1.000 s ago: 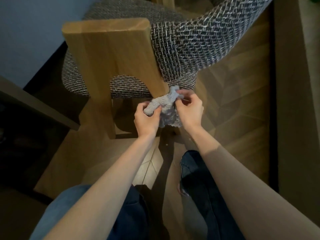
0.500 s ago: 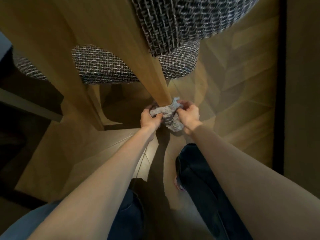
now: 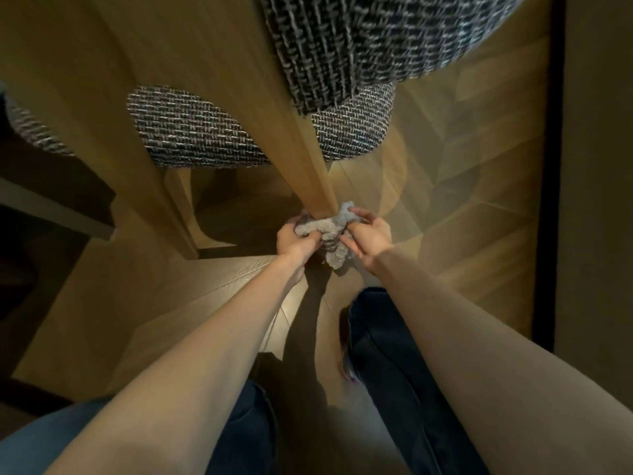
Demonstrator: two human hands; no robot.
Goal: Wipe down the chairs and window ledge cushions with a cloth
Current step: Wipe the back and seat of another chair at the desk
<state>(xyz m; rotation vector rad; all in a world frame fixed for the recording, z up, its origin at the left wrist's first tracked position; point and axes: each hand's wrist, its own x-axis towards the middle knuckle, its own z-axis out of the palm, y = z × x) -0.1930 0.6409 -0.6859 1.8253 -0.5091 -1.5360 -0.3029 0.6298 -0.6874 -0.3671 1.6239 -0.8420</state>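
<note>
A light grey fluffy cloth (image 3: 329, 231) is wrapped round the bottom of a chair's wooden leg (image 3: 317, 181), close to the floor. My left hand (image 3: 295, 240) grips the cloth's left end and my right hand (image 3: 367, 234) pinches its right end, one on each side of the leg. A tail of cloth hangs down between my hands. The chair has a wide wooden back (image 3: 144, 80) and black-and-white woven upholstery on its seat (image 3: 191, 132) and backrest (image 3: 376, 39).
The wooden herringbone floor (image 3: 462, 186) spreads to the right of the chair. A dark strip and a wooden panel (image 3: 596, 200) run along the right edge. Dark furniture (image 3: 44, 207) stands at the left. My knees in dark jeans (image 3: 387, 365) are below my arms.
Both hands slid the cloth down the chair leg from just under the seat to near the floor. My head came closer to the chair back.
</note>
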